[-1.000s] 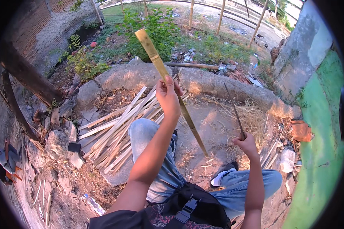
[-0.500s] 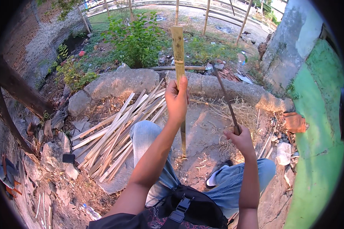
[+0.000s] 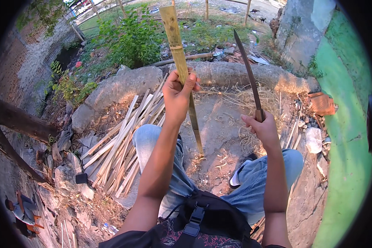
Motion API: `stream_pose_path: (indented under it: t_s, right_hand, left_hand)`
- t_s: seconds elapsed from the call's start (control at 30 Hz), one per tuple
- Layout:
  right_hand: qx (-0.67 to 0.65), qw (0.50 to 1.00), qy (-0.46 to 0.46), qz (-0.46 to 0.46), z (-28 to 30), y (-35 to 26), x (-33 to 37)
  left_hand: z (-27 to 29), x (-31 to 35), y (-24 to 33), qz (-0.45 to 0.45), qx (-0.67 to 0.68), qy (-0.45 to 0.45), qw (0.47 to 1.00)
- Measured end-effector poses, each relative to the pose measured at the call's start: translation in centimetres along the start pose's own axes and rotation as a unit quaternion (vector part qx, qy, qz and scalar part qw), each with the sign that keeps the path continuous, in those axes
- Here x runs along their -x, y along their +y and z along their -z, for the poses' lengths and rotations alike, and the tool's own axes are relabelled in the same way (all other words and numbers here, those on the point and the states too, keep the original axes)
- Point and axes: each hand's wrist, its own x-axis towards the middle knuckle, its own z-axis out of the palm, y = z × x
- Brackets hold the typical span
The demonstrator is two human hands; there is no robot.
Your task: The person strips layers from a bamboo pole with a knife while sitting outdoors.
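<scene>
Left hand (image 3: 177,97): I'm gripping the bamboo strip (image 3: 176,45).
Right hand (image 3: 266,129): I'm clasping the upward-pointing knife (image 3: 249,70).
Wood pile (image 3: 118,145): I'm seeing it beside the left knee (image 3: 147,135).

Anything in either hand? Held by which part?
Left hand: a bamboo strip, gripped partway along its length, clear of both ends. Right hand: a long-bladed knife, gripped by its handle.

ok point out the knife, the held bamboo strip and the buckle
Knife (image 3: 249,71), head view: middle of the blade.
Held bamboo strip (image 3: 179,56), head view: just below the upper node.
Buckle (image 3: 196,219), head view: its middle.
</scene>
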Motion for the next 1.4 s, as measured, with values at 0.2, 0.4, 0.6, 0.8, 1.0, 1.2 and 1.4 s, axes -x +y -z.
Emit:
stream_pose_path:
  t_s: [0.2,0.4,0.6,0.8,1.0,1.2,1.4]
  right_hand:
    - [0.002,1.0,-0.002,0.002,-0.1,0.0,0.4]
    - [0.081,0.997,0.003,0.005,0.7,0.4,-0.1]
    - [0.207,0.978,0.019,0.02,0.9,1.3,-0.5]
    - [0.24,0.968,-0.011,-0.078,1.5,1.8,-0.2]
    - [0.327,0.941,-0.034,-0.082,1.5,5.4,-0.2]
    - [0.291,0.943,-0.126,-0.101,0.8,7.1,-0.1]
    - [0.274,0.947,-0.117,-0.122,0.0,7.5,-0.4]
  left_hand:
    - [0.5,-0.2,0.0,0.018,0.041,-0.021,0.999]
    - [1.6,-1.4,1.2,0.015,0.005,-0.045,0.999]
    - [1.4,0.5,2.4,-0.012,0.083,0.021,0.996]
    - [0.6,1.4,1.0,-0.046,-0.009,-0.014,0.999]
    - [1.4,1.4,1.1,-0.109,0.041,0.105,0.988]
    - [2.1,-0.7,1.1,-0.125,-0.003,0.101,0.987]
    - [4.5,0.2,2.2,-0.189,-0.162,0.074,0.966]
